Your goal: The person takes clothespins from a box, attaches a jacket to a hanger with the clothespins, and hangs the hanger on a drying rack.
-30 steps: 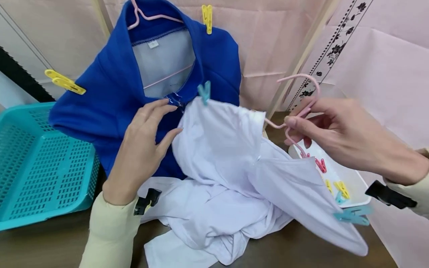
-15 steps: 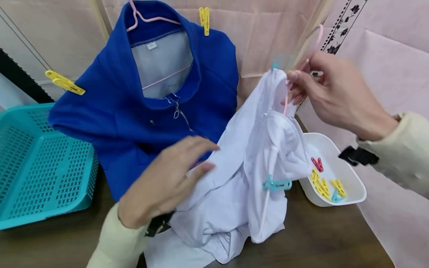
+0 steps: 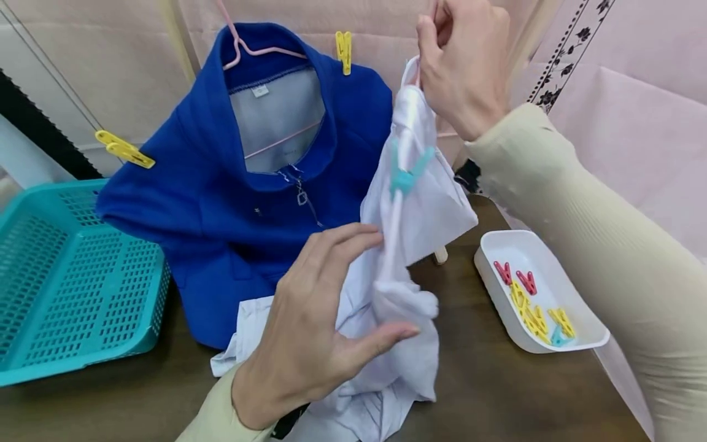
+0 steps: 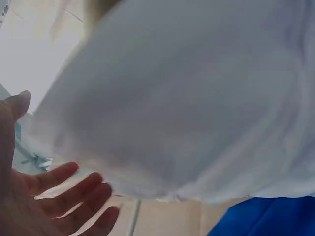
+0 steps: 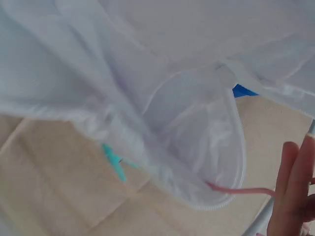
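At the top of the head view my right hand (image 3: 466, 67) grips the pink hanger (image 5: 246, 191) near its hook. From that hanger droops a white shirt (image 3: 411, 362), seen nearly edge-on, its lower part bunched on the table. A teal clothespin (image 3: 405, 178) is clipped on the shirt's shoulder. My left hand (image 3: 309, 331) is spread beside the shirt, fingers at its near side and thumb apart; the left wrist view shows those fingers extended below the cloth. To the left hangs a blue zip jacket (image 3: 210, 190) on another pink hanger (image 3: 270, 50).
Yellow clothespins (image 3: 343, 53) sit on the jacket's shoulders. A teal basket (image 3: 83, 362) stands at left. On the right, a white tray (image 3: 499, 307) holds several red, yellow and teal clothespins on the dark table (image 3: 497, 399). A grey rod (image 5: 261, 216) crosses the right wrist view.
My right hand has risen toward the top, lifting the hanger and shirt and turning them edge-on. My left hand has come away from the jacket front and moved right and down, alongside the shirt.
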The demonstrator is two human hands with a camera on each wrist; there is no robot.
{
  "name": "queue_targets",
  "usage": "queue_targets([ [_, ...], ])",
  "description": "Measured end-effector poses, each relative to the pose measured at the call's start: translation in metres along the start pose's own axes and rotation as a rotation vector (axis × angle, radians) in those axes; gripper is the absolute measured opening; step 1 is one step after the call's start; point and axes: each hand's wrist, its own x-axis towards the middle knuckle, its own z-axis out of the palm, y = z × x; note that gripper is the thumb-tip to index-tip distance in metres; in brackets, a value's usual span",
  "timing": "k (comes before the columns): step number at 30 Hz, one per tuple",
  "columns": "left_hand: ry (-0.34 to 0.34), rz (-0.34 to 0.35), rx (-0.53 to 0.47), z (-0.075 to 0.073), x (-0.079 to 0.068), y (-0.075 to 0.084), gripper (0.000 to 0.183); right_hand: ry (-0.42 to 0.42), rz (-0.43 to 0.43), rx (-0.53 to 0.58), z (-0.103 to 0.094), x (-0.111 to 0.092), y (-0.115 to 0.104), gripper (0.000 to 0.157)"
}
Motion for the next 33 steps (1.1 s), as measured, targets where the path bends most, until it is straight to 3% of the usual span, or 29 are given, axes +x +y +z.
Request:
queue_targets([
  [3,0.175,0.043,-0.016,0.000,0.004,0.002,0.059,0.023,0.047,0.101,0.007,0.010,-0.008,0.025],
  [5,0.298,0.025,0.010,-0.001,0.006,0.000,0.048,-0.003,0.125,0.353,0.010,0.015,-0.011,0.015],
  [7,0.409,-0.019,0.061,-0.003,0.009,-0.003,0.038,-0.019,0.218,0.677,0.012,0.018,-0.011,0.016],
  [8,0.464,-0.049,0.095,-0.005,0.010,-0.006,0.034,-0.027,0.237,0.706,0.012,0.020,-0.011,0.020],
  [10,0.542,-0.098,0.136,-0.008,0.012,-0.014,0.029,-0.015,0.305,0.955,0.013,0.023,-0.007,0.022],
  [12,0.601,-0.156,0.180,-0.013,0.013,-0.025,0.028,-0.037,0.368,0.862,0.010,0.030,-0.008,0.018],
  [14,0.614,-0.234,0.231,-0.018,0.015,-0.040,0.028,-0.105,0.397,0.602,0.004,0.034,-0.009,0.019],
  [15,0.595,-0.282,0.258,-0.021,0.015,-0.048,0.028,-0.124,0.439,0.594,0.003,0.035,-0.008,0.016],
  [16,0.563,-0.335,0.284,-0.025,0.015,-0.056,0.027,-0.151,0.446,0.463,0.001,0.037,-0.009,0.014],
  [19,0.436,-0.483,0.357,-0.034,0.015,-0.079,0.025,-0.175,0.390,0.274,0.006,0.031,-0.004,0.014],
  [23,0.344,-0.600,0.410,-0.040,0.014,-0.096,0.027,-0.140,0.317,0.260,0.018,0.020,0.006,0.023],
  [26,0.327,-0.630,0.456,-0.039,0.013,-0.094,0.035,-0.139,0.309,0.304,0.016,0.010,0.010,0.030],
  [28,0.327,-0.618,0.500,-0.036,0.011,-0.083,0.045,-0.145,0.307,0.341,0.009,-0.002,0.015,0.030],
  [30,0.361,-0.522,0.541,-0.028,0.007,-0.068,0.052,-0.158,0.301,0.371,0.000,-0.021,0.022,0.028],
  [32,0.388,-0.331,0.589,-0.013,-0.003,-0.053,0.050,-0.172,0.290,0.384,-0.010,-0.045,0.033,0.025],
  [33,0.346,-0.204,0.615,-0.006,-0.010,-0.047,0.046,-0.189,0.277,0.374,-0.015,-0.059,0.041,0.024],
])
